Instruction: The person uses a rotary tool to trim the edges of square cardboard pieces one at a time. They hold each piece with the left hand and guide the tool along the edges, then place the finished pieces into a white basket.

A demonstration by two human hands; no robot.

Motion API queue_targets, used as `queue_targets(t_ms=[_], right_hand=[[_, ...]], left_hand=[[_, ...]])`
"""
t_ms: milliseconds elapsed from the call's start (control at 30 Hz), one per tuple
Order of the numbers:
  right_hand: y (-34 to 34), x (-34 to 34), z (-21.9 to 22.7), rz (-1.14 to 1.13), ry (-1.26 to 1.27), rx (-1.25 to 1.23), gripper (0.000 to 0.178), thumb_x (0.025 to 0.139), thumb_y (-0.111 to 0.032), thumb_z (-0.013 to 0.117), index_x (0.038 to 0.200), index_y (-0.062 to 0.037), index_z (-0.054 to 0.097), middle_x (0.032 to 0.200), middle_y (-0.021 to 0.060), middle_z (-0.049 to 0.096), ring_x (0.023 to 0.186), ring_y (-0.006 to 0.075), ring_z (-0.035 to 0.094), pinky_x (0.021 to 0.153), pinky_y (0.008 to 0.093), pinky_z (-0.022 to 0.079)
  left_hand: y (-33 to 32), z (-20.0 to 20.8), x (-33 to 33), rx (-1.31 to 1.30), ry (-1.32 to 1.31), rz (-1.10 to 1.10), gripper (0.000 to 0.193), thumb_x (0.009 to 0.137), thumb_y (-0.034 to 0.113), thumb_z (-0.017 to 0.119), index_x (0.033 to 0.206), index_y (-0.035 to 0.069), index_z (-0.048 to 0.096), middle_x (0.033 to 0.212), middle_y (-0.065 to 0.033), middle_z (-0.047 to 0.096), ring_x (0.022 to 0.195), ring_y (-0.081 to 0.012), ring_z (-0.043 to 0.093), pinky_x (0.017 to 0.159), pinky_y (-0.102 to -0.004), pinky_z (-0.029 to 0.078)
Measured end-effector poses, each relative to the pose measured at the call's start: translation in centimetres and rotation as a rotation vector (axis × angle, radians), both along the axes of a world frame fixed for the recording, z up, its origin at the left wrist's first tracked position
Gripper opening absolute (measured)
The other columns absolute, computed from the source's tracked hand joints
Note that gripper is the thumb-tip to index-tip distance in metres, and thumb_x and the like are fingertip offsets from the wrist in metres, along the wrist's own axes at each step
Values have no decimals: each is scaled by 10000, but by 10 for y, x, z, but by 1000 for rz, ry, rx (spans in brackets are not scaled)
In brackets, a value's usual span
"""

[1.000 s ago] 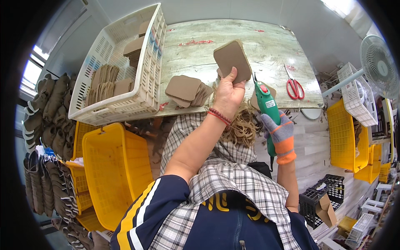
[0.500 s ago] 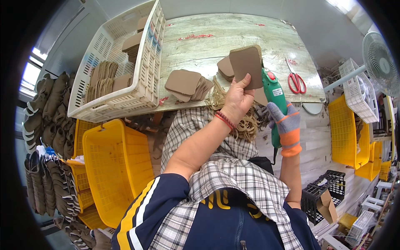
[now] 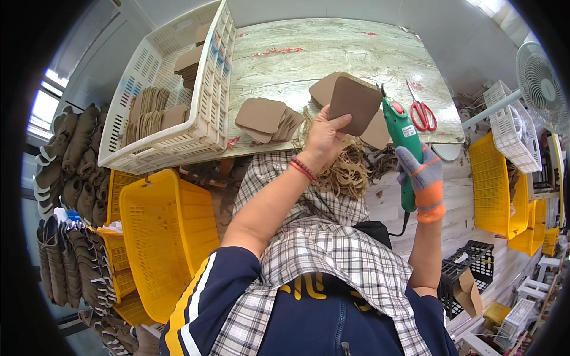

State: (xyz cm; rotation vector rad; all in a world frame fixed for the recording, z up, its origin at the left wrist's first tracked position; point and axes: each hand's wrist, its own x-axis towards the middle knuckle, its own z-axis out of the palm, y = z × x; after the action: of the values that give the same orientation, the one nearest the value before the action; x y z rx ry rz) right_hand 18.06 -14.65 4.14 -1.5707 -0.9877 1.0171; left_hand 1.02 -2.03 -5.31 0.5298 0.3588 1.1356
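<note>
My left hand (image 3: 324,137) pinches a brown rounded-square pad (image 3: 357,105), thumb across its face, above the near edge of the table. In my right hand (image 3: 424,171), which wears a grey and orange glove, are green electric shears (image 3: 402,126) with a red button; the dark blade tip points away from me, close to the pad's right corner. Behind the held pad lies a pile of similar pads (image 3: 321,89), partly hidden. Another loose pile of pads (image 3: 261,117) rests to the left. Curly tan trimmings (image 3: 347,172) heap up on my checked apron (image 3: 332,243) below the hands.
Red-handled scissors (image 3: 423,115) lie on the table (image 3: 332,47) at right. A white crate (image 3: 205,113) with stacked pads stands at left. Yellow bins (image 3: 169,237) stand on the floor beside me; a black crate (image 3: 475,261) and a fan (image 3: 540,89) are at right.
The shears have moved right, away from the pad, with my gloved hand. My left hand has shifted left and nearer, and the pad has turned in its fingers.
</note>
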Motion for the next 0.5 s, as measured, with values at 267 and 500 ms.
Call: queue_targets(t_ms=[267, 500], right_hand=[[-18, 8, -1, 87, -36, -102, 283, 808, -238, 718, 926, -22, 578, 619, 8, 538, 463, 71, 485, 427, 213, 388], [-22, 6, -15, 141, 23, -141, 396, 767, -267, 779, 1021, -26, 595, 650, -14, 554, 473, 55, 481, 429, 209, 396]], left_hand=[[21, 14, -43, 232, 350, -48, 334, 819, -75, 608, 1146, -7, 601, 1043, -55, 668, 912, -107, 621, 849, -247, 493], [24, 21, -64, 237, 542, -201, 365, 791, -61, 628, 1153, -16, 610, 1037, -64, 668, 924, -122, 613, 867, -267, 477]])
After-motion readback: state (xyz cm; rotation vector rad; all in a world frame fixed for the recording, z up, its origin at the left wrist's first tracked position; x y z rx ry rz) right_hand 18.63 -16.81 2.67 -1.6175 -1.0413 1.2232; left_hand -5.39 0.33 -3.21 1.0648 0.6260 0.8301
